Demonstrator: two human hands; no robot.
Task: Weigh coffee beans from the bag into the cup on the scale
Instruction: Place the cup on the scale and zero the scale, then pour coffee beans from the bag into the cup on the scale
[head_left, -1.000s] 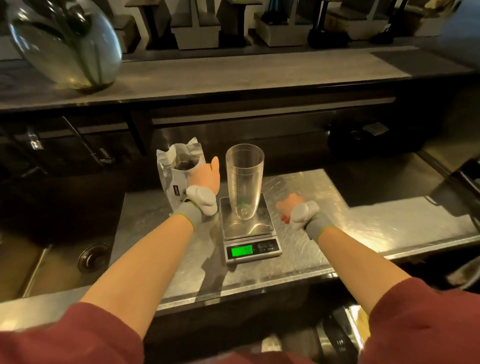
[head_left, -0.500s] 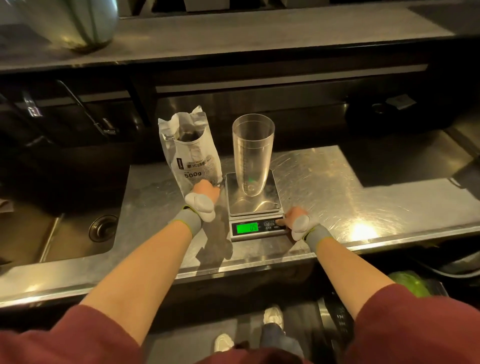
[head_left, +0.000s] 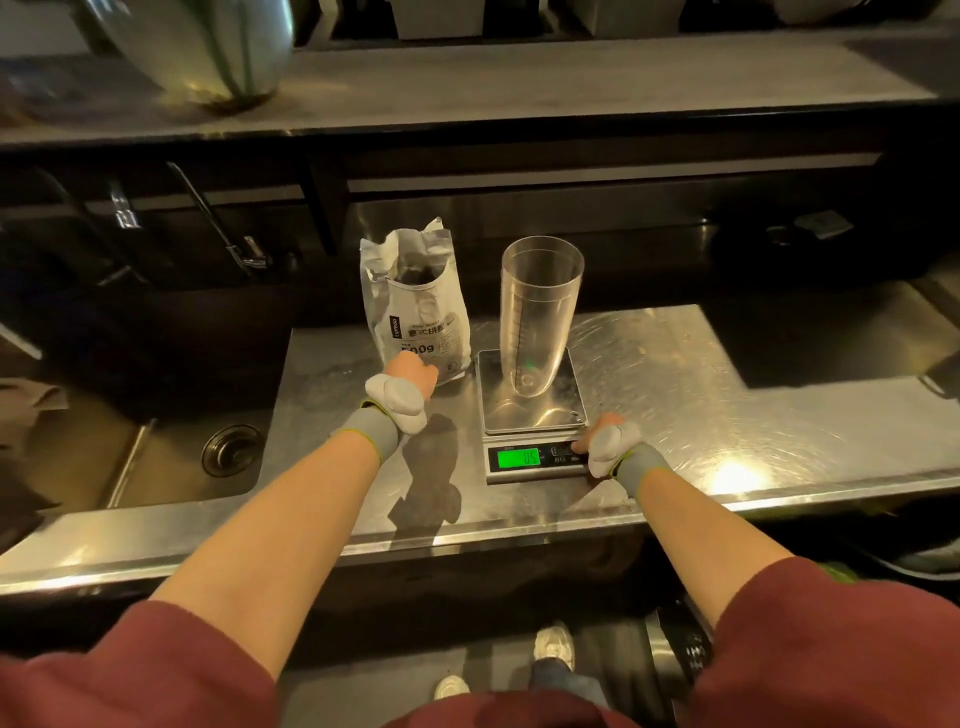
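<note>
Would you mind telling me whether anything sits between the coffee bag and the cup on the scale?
Nothing visible does. The bag stands open just left of the empty cup on the scale, with bare counter between them.

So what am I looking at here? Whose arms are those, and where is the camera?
The camera sits on a person's head and looks down, so you see that person's own two arms reaching out, like when you look at your own hands. There is no robot here.

The left hand rests at the bottom of an open silver bag of coffee beans. It touches the bag, but I cannot tell if it grips it. The right hand has a finger at the buttons of a small kitchen scale with a glowing green screen.

A tall clear cup stands upright on the scale, and it is empty. Everything sits on a shiny metal counter. To the left is a sink. Way down below you can see the person's shoes.
</note>
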